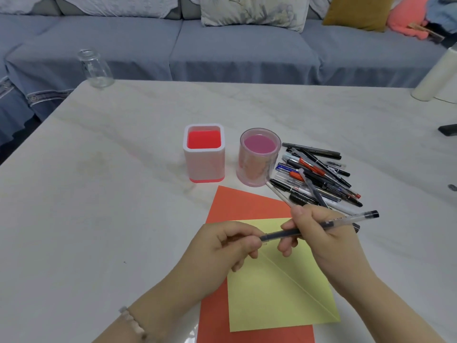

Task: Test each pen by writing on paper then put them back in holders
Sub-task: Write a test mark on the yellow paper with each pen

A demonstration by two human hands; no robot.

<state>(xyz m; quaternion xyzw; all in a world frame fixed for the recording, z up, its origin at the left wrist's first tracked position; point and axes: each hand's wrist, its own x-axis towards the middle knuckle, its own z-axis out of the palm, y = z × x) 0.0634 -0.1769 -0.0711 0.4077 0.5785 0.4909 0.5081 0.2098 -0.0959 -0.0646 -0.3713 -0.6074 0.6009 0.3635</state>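
Note:
My right hand (pixel 321 233) grips the barrel of a clear black-ink pen (pixel 346 219), held level above the yellow paper (pixel 279 293). My left hand (pixel 227 243) pinches the pen's cap end. The yellow sheet lies on an orange sheet (pixel 237 204). Behind the papers stand two holders with no pens in them: a square white one with a red inside (pixel 204 157) and a round clear pink one (pixel 258 159). A heap of several pens (pixel 319 174) lies to the right of the round holder.
The marble table (pixel 99 194) has a glass jar (pixel 95 69) at its far left corner and a white bottle (pixel 437 75) at the far right. A dark object (pixel 448 129) sits at the right edge. A blue sofa (pixel 222 45) runs behind the table.

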